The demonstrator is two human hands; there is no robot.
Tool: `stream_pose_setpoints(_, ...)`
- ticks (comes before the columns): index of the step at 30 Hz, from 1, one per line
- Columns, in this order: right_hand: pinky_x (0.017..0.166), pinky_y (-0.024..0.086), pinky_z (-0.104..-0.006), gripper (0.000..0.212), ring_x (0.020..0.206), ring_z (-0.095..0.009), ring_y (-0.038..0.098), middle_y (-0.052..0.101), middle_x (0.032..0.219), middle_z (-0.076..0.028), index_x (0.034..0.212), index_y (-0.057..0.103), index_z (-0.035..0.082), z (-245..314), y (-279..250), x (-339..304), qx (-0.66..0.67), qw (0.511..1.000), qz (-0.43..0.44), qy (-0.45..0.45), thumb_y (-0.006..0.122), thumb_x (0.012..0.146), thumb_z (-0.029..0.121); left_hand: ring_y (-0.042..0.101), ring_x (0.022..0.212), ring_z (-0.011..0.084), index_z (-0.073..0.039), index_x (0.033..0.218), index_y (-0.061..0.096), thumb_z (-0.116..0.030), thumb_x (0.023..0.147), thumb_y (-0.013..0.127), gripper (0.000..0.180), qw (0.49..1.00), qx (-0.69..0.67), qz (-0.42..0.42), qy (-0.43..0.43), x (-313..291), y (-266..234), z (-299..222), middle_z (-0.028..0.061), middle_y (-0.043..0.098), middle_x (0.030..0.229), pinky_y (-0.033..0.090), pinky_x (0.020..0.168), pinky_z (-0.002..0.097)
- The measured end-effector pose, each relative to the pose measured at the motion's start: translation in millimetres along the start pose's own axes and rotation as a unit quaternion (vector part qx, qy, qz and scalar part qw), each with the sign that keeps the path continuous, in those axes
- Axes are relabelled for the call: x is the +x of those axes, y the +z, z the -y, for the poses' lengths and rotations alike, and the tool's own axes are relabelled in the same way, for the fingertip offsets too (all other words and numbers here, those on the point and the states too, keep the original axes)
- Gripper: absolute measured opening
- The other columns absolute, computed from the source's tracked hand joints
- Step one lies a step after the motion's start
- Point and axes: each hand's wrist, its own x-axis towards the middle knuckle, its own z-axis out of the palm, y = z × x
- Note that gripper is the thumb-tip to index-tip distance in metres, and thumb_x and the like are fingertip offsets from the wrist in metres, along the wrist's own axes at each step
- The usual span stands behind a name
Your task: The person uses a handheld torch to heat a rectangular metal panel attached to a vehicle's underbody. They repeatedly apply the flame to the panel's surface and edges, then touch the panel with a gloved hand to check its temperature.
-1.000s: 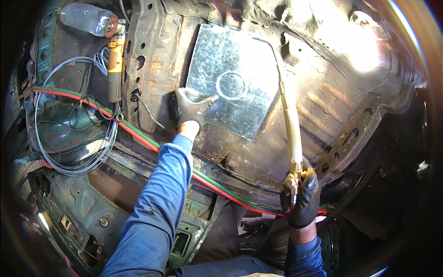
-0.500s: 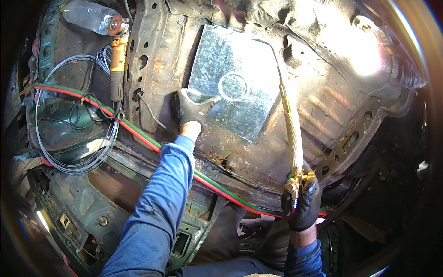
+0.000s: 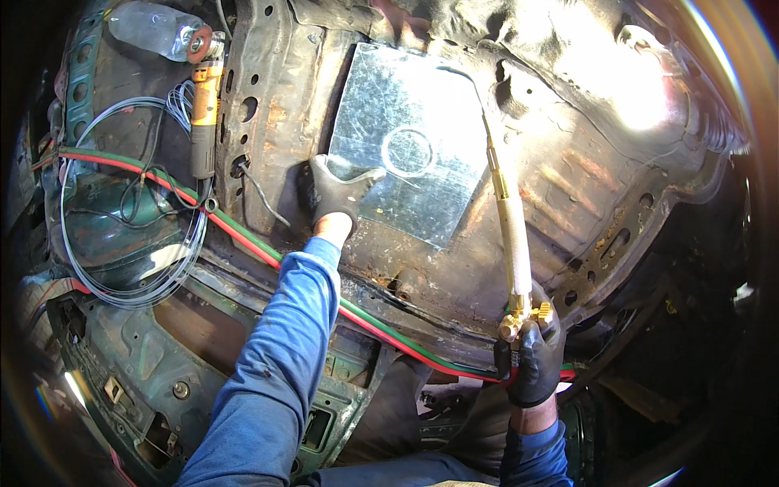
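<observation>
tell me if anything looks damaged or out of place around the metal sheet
The body panel around the shiny metal sheet is rust-stained. The sheet lies askew on it, pressed by the left hand. The right hand grips a torch.

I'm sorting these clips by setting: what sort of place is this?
Probably a car body repair shop. A rusty vehicle floor pan carries a shiny metal sheet held by the left hand; the right hand holds a gas torch fed by red and green hoses.
</observation>
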Motion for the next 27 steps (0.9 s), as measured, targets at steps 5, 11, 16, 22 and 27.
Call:
stream_pose_setpoints(5, 0.086, 0.055, -0.0294, 0.074, 0.095, -0.012, 0.064, 0.068, 0.116, -0.007, 0.146, 0.053, -0.006, 6.4, 2.5, -2.0, 0.027, 0.999, -0.005, 0.03, 0.078, 0.09, 0.036, 0.058, 0.101, 0.0192, -0.003, 0.121, 0.046, -0.03, 0.06, 0.103, 0.088, 1.0, -0.012, -0.003, 0.003, -1.0, 0.0, -1.2, 0.0095, 0.06, 0.109, 0.053, 0.091, 0.0361)
stream_pose_setpoints(11, 0.086, 0.055, -0.0297, 0.073, 0.096, -0.012, 0.065, 0.067, 0.119, -0.008, 0.145, 0.053, -0.007, 4.1, 1.6, -1.3, 0.031, 0.999, -0.014, 0.034, 0.079, 0.091, 0.035, 0.057, 0.102, 0.0199, -0.003, 0.12, 0.047, -0.037, 0.059, 0.104, 0.09, 1.0, 0.021, 0.004, 0.001, -1.5, -2.6, -3.1, 0.0098, 0.06, 0.111, 0.053, 0.091, 0.0375)
stream_pose_setpoints(16, 0.087, 0.055, -0.0303, 0.075, 0.098, -0.012, 0.065, 0.066, 0.121, -0.008, 0.146, 0.053, -0.007, 4.1, 1.5, -1.7, 0.044, 0.998, -0.014, 0.035, 0.08, 0.091, 0.037, 0.058, 0.101, 0.0194, -0.004, 0.119, 0.047, -0.036, 0.058, 0.105, 0.09, 0.999, 0.045, 0.001, 0.014, -2.6, -2.5, -4.7, 0.0091, 0.06, 0.11, 0.054, 0.089, 0.0366)
stream_pose_setpoints(22, 0.059, 0.046, -0.0232, 0.075, 0.068, -0.008, 0.057, 0.064, 0.098, -0.004, 0.146, 0.051, -0.004, -2.8, -1.5, 0.5, 0.002, 1.0, -0.012, 0.009, 0.076, 0.093, 0.043, 0.059, 0.099, 0.0191, -0.004, 0.12, 0.047, -0.033, 0.059, 0.105, 0.089, 0.999, 0.035, 0.0, 0.004, 0.5, -0.9, 3.1, 0.009, 0.059, 0.11, 0.055, 0.087, 0.0353)
stream_pose_setpoints(27, 0.045, 0.04, -0.0198, 0.075, 0.052, -0.005, 0.052, 0.063, 0.085, -0.001, 0.145, 0.051, -0.003, -2.9, 1.2, 0.5, -0.024, 1.0, -0.017, -0.001, 0.074, 0.094, 0.048, 0.059, 0.098, 0.019, -0.004, 0.119, 0.047, -0.031, 0.059, 0.105, 0.088, 0.999, 0.044, -0.009, 0.011, 1.0, -0.1, 3.5, 0.0088, 0.059, 0.109, 0.056, 0.085, 0.0346)
